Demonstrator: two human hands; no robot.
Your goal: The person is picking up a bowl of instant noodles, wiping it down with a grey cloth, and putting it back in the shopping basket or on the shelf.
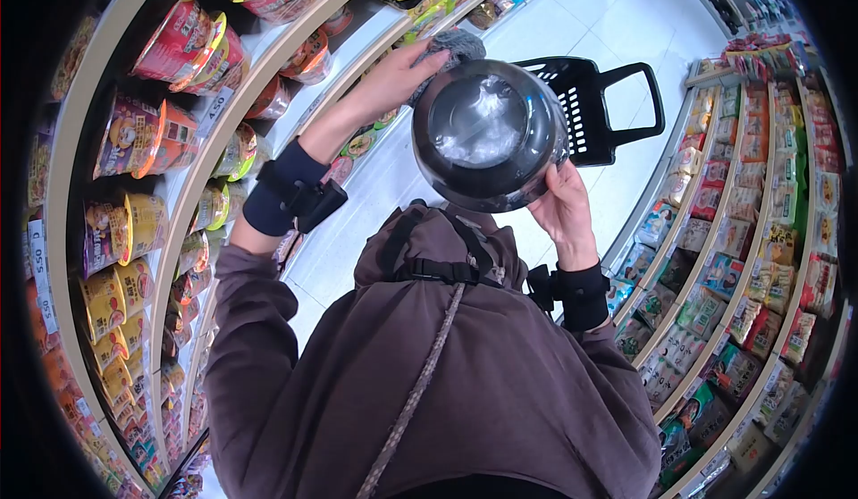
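Observation:
My right hand grips the lower right edge of a shiny, dark metal bowl, thumb and fingers pinched on its rim. The bowl is tilted, with its round face toward me and bright reflections at its middle. My left hand is closed on a grey fuzzy cloth, held against or just beside the bowl's upper left edge; whether they touch is hard to tell. Part of the cloth is hidden behind the bowl. Past the bowl, a black plastic shopping basket with a raised handle is partly covered by it.
Curved shelves on my left hold instant noodle tubs with price tags. On my right, shelves carry rows of packaged snacks. White floor tiles run along the aisle between them.

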